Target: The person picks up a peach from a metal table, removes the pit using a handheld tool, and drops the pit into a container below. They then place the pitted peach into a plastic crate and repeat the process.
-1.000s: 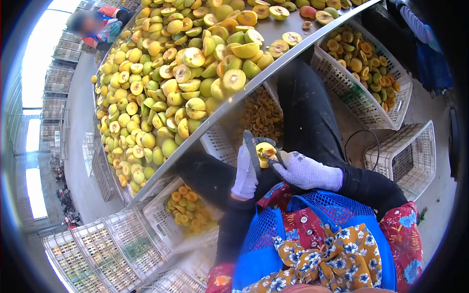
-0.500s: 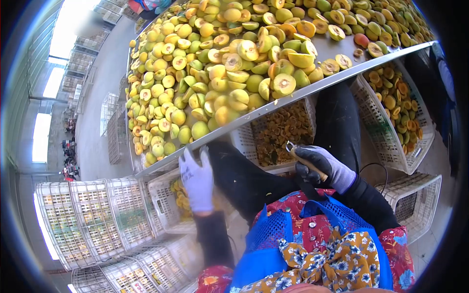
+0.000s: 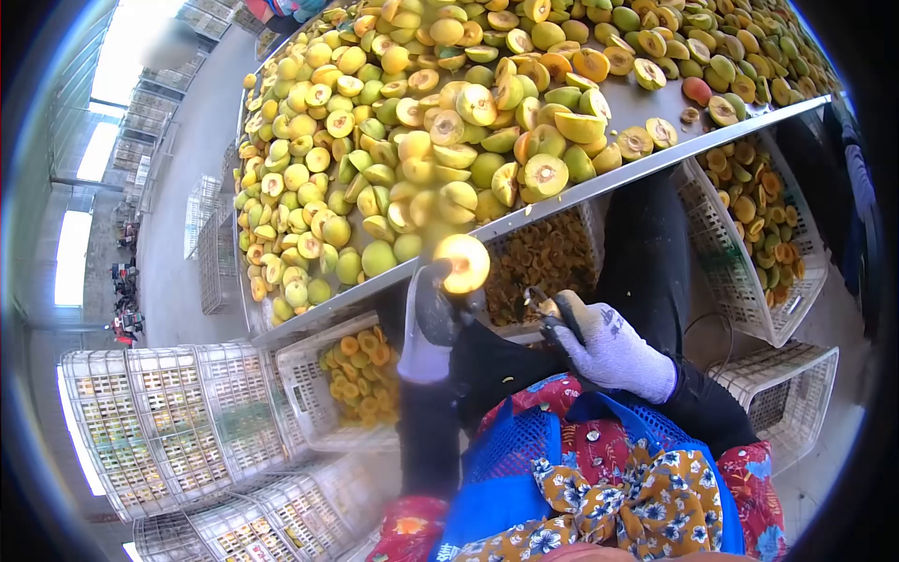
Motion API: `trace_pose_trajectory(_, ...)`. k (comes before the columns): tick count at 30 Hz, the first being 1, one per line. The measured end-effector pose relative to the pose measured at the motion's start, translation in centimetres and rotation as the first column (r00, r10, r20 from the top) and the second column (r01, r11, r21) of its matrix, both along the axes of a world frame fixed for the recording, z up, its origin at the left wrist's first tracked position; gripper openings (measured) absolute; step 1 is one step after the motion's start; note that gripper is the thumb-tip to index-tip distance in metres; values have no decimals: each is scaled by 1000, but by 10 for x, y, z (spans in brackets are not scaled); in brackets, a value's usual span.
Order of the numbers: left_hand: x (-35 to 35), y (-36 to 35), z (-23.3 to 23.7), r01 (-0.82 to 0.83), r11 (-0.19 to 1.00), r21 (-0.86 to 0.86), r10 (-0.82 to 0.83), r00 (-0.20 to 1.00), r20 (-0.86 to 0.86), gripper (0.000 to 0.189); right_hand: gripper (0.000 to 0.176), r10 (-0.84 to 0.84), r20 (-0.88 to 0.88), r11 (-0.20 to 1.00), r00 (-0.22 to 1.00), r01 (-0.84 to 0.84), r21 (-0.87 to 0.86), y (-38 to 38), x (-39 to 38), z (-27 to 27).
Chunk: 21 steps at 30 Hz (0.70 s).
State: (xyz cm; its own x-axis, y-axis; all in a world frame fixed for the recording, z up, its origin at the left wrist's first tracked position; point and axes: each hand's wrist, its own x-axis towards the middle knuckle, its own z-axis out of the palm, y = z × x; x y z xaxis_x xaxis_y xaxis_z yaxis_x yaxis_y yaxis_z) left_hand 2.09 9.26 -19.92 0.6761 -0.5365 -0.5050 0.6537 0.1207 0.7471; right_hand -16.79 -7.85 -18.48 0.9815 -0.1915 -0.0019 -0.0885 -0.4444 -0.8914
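Observation:
My left hand [image 3: 431,323], in a light glove with a dark palm, holds a halved yellow fruit [image 3: 464,263], cut face up, just below the metal edge of the table [image 3: 599,183]. To its right, my right hand [image 3: 613,347], gloved too, is wrapped round a small tool [image 3: 540,303] whose metal tip points left. The tool's handle is mostly hidden by my fingers. Behind both hands, a crate [image 3: 592,225] under the table edge holds small brown-orange pieces. Many halved yellow-green fruits [image 3: 375,187] cover the table.
At the left, a crate [image 3: 304,393] holds hollowed fruit halves, beside stacked white crates [image 3: 178,403]. More halves fill a crate [image 3: 716,239] at the right, with another crate [image 3: 796,398] below. Part of another person [image 3: 286,9] shows at the top left.
My left hand has moved right and now has a fruit half in it; before, it was empty. My right hand has turned and shifted slightly down and left with the tool.

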Motion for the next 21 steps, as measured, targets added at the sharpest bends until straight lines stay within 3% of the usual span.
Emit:
trace_pose_trajectory(2,-25,-9,2,-52,997,-57,44,990,-131,35,24,33,46,994,998,-28,-109,4,5,2)
trace_pose_trajectory(4,-40,-16,0,10,982,-188,-44,983,-178,34,27,55,87,977,995,-36,-208,6,7,1)
trace_pose_trajectory(7,-69,-28,-7,-66,989,-134,72,997,41,37,29,76,144,965,987,-36,-261,9,3,-2)
trace_pose_trajectory(8,-74,-29,2,18,1000,17,-20,985,170,46,29,71,126,963,989,-35,-267,11,2,-2)
trace_pose_trajectory(11,-80,-27,-2,51,994,-101,-44,996,74,45,31,59,96,955,994,-28,-295,15,-3,-6)
trace_pose_trajectory(13,-85,-27,0,56,995,88,-77,962,261,47,33,68,105,948,992,-32,-316,19,-7,-13)
trace_pose_trajectory(15,-87,-26,-11,35,971,236,-140,885,445,49,33,61,-23,986,998,-64,-152,22,-7,-12)
trace_pose_trajectory(16,-89,-28,-16,-23,943,333,-192,778,598,52,33,67,-88,995,994,-73,-65,23,-7,-11)
trace_pose_trajectory(19,-93,-31,-16,-88,950,300,-107,811,576,50,31,141,-104,939,985,-100,328,14,-1,-10)
trace_pose_trajectory(21,-96,-30,-28,-129,962,242,-44,799,600,46,30,188,-131,974,973,-167,156,14,-3,-7)
